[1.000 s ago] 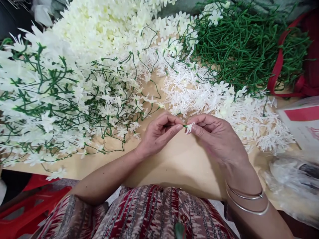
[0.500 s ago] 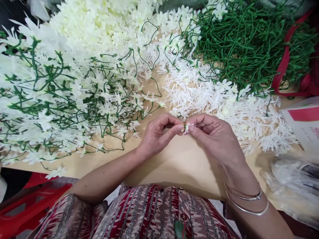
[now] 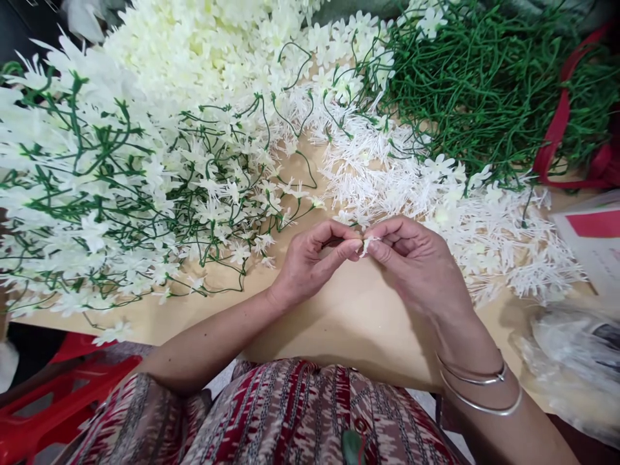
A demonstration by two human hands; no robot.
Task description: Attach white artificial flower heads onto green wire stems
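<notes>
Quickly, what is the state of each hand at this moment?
Left hand: closed in a pinch; what it grips is hidden.
Right hand: closed in a pinch, holding a small white artificial flower.

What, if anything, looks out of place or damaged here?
A lone white flower sits at the left front edge of the table, set off from the flower heap, so it looks strayed. A red strap also lies untidily over the green stems. I see no clear damage.
</notes>
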